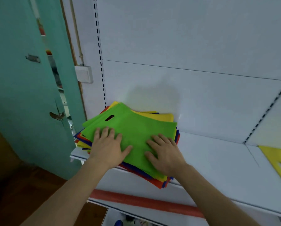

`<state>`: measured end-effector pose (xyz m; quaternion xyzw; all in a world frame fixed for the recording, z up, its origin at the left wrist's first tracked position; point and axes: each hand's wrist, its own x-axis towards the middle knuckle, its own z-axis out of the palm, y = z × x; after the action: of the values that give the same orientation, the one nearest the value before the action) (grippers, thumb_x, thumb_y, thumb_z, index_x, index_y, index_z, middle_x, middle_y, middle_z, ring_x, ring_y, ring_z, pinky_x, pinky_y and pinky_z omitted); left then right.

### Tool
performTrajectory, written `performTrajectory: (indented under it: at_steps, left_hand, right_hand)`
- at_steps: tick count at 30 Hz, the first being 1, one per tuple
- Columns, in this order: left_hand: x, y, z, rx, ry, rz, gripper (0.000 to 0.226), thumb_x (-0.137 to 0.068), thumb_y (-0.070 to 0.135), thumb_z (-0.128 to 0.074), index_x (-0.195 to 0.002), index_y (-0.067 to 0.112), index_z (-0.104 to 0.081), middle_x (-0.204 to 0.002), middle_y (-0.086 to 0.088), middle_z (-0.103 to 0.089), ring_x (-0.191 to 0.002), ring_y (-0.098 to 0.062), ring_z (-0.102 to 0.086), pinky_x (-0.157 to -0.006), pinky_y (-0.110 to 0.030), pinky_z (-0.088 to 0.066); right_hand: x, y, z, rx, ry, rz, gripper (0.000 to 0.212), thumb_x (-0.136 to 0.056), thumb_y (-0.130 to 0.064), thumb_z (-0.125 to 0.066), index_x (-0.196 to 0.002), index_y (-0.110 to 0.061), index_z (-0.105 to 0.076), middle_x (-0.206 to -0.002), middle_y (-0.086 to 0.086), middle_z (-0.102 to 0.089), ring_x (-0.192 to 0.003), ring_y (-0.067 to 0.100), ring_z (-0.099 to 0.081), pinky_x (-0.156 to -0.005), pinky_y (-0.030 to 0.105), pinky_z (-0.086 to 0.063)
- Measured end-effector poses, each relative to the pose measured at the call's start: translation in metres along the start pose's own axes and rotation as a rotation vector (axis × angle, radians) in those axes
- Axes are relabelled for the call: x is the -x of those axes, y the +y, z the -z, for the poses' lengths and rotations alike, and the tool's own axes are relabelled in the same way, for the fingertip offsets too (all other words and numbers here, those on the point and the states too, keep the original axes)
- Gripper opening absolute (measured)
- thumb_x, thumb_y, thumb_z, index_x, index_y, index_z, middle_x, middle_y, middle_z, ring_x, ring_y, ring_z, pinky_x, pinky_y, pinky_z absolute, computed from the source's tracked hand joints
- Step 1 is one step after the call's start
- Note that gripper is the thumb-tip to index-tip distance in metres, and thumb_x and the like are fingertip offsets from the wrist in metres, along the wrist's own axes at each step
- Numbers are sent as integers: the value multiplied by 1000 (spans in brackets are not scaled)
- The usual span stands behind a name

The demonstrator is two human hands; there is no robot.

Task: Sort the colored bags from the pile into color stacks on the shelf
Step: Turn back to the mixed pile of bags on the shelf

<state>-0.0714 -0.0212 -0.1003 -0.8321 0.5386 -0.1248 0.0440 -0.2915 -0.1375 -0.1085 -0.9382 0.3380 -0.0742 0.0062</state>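
A pile of flat colored bags (162, 181) lies at the left end of the white shelf (218, 160), with red, blue and yellow edges showing. A green bag (133, 128) with a cut-out handle lies on top. My left hand (108, 148) rests flat on the green bag's near left part, fingers spread. My right hand (165, 153) rests flat on its near right part, fingers straight. A single yellow bag (278, 157) lies on the shelf at the far right, partly cut off by the frame edge.
The shelf's white back panel rises behind the pile, with a slotted upright (100, 62) at its left. A teal door (22, 79) and a wall switch (84, 74) stand to the left. A red strip (144, 202) runs along the shelf's front edge below.
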Motion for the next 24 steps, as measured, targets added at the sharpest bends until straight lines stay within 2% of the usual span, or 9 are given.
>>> performTrajectory:
  at_steps: [2,5,9,14,17,19,20,22,24]
  left_hand:
    - [-1,-6,2,-42,15,-25,101,-89,87,-2,-155,25,-47,-164,-13,-40,-155,-35,-25,-124,-65,-9]
    - [6,-8,7,-103,33,-46,95,-91,84,-8,-144,23,-58,-154,-14,-51,-147,-38,-34,-120,-65,-17]
    - [11,-18,8,-86,65,-98,88,-90,83,-17,-133,23,-64,-141,-14,-58,-139,-40,-39,-118,-64,-22]
    - [5,-24,1,-21,52,-190,87,-94,79,-15,-152,25,-51,-164,-16,-38,-155,-39,-22,-124,-64,-8]
    - [6,-20,-3,4,41,-235,89,-94,79,-9,-157,26,-43,-168,-11,-35,-157,-37,-20,-124,-65,-5]
    - [7,-17,-4,13,33,-254,89,-93,79,-8,-157,26,-42,-167,-10,-35,-157,-36,-21,-124,-66,-4]
    - [8,-16,-3,11,29,-256,89,-93,78,-8,-157,26,-42,-167,-10,-36,-157,-36,-21,-124,-66,-4]
    - [8,-15,-2,2,27,-249,89,-93,78,-7,-157,27,-42,-167,-10,-35,-157,-37,-21,-124,-66,-5]
    - [9,-14,-2,-1,28,-241,89,-94,77,-5,-158,27,-40,-168,-11,-34,-157,-37,-20,-124,-66,-5]
  right_hand:
    - [10,-7,-1,-2,54,-172,65,-104,-68,-26,-155,-34,-46,-169,4,-33,-159,27,-20,-129,47,-16]
    - [23,-16,-3,11,50,-375,71,-102,-71,-27,-158,-31,-41,-169,13,-29,-159,32,-19,-128,46,-20]
    - [29,-37,-6,27,55,-389,69,-103,-66,-30,-160,-27,-39,-167,11,-34,-157,31,-22,-128,45,-20]
    - [30,-42,3,-18,60,-337,61,-106,-55,-41,-159,-25,-42,-165,3,-41,-154,24,-30,-126,39,-25]
    - [32,-30,12,-61,140,-514,61,-106,-57,-41,-155,-21,-46,-155,6,-50,-147,29,-38,-121,42,-33]
    - [27,-23,21,-185,105,-667,65,-106,-57,-41,-157,-17,-42,-154,13,-50,-145,34,-39,-119,45,-36]
    - [24,-20,25,-245,65,-684,66,-106,-56,-42,-159,-16,-38,-157,14,-46,-147,35,-37,-120,46,-35]
    - [18,-19,26,-250,33,-612,66,-107,-49,-46,-163,-17,-33,-165,14,-38,-153,33,-30,-124,44,-30]
    - [14,-22,24,-210,81,-517,63,-106,-37,-52,-163,-17,-34,-166,13,-36,-154,31,-29,-125,40,-28]
